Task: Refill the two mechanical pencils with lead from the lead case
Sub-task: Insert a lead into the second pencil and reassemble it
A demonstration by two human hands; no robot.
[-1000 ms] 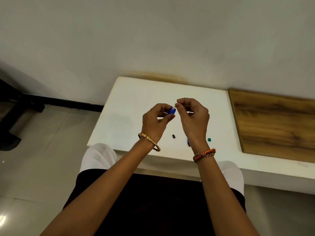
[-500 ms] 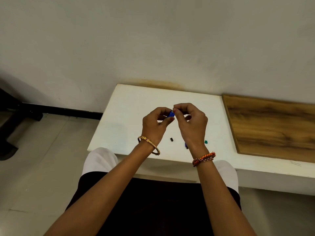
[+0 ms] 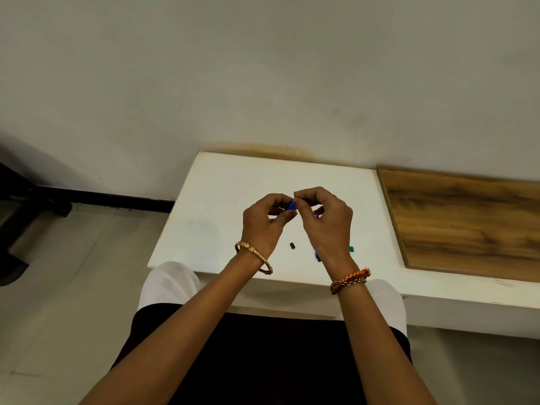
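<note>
Both our hands meet above the table [image 3: 233,182]: left hand [image 3: 264,222] curls round a blue piece [image 3: 291,206], likely the lead case; right hand [image 3: 324,220] pinches at its tip, lead unseen. Below lie a black cap [image 3: 292,246] and a green bit [image 3: 351,249]. We're probably drawing lead; threading it demands a steady pinch.

gold bangle [image 3: 253,255], orange braided wristband [image 3: 350,279]

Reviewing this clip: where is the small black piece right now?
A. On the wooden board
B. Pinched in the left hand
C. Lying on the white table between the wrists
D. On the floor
C: the black piece lies loose on the white table, between the wrists, below the left hand and right hand, and neither touches it.
</note>
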